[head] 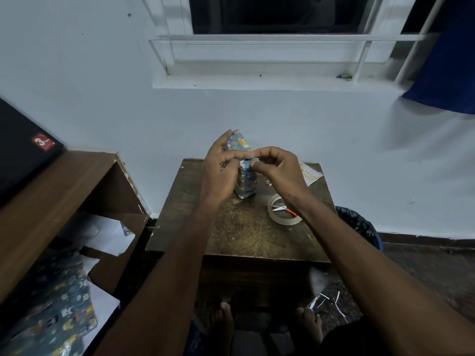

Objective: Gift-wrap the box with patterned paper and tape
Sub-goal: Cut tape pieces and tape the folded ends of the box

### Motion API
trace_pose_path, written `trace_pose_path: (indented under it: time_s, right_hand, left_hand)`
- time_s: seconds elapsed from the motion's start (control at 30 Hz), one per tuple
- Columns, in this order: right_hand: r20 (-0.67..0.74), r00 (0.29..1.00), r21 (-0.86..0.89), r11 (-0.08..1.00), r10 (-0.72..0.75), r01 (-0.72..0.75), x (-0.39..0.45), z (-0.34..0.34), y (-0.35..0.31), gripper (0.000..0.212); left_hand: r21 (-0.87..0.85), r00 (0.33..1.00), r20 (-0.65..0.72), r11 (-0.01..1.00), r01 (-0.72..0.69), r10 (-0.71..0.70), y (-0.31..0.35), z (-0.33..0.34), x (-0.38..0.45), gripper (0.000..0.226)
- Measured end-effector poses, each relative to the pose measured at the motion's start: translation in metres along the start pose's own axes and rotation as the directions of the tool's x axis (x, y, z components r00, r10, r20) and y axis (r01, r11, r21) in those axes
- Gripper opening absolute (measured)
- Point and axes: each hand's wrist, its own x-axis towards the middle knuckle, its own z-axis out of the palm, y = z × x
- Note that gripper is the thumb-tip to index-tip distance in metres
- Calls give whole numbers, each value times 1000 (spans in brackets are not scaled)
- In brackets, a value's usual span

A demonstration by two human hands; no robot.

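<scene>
A small box (246, 185) covered in blue animal-print paper stands upright on a worn wooden table (239, 227). My left hand (219, 170) holds its left side, thumb and fingers reaching over the top edge. My right hand (276, 168) pinches something small at the top front corner of the box, thumb against curled fingers; whether it is tape or a paper flap is not discernible. A roll of clear tape (282, 210) lies flat on the table to the right, with orange-handled scissors (285, 209) resting across it.
A printed paper scrap (309, 174) lies at the table's back right corner. On the left, a brown shelf (51, 201) holds spare patterned sheets (56, 304) and white paper. A black-lined bin (359, 224) stands right of the table. My bare feet (226, 322) show below.
</scene>
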Motion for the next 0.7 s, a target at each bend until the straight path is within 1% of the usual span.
trace_pose_path:
  time_s: [0.1,0.37,0.5,0.57,0.7]
  right_hand:
    - [-21,1000,-13,1000,15,-15,0,2,1,19]
    - [-40,997,45,997,60,-58,-2,2,-5,22]
    - [-33,998,56,998,45,-43,-3,2,-7,20]
    - [-40,998,56,998,43,-41,-3,1,-7,19]
    - [-68,997,31,999,43,-41,-1,2,-4,18]
  left_hand:
    - [10,1000,-10,1000,-13,13,0,1,0,41]
    - [118,997,-17,990,-75,78,0,-2,0,30]
    - [164,991,-51,980,-112,121,-1,-2,0,17]
    - [192,987,-67,972,-133,149,-1,-2,0,17]
    - [203,987,-60,970,-133,148,-2,-3,0,18]
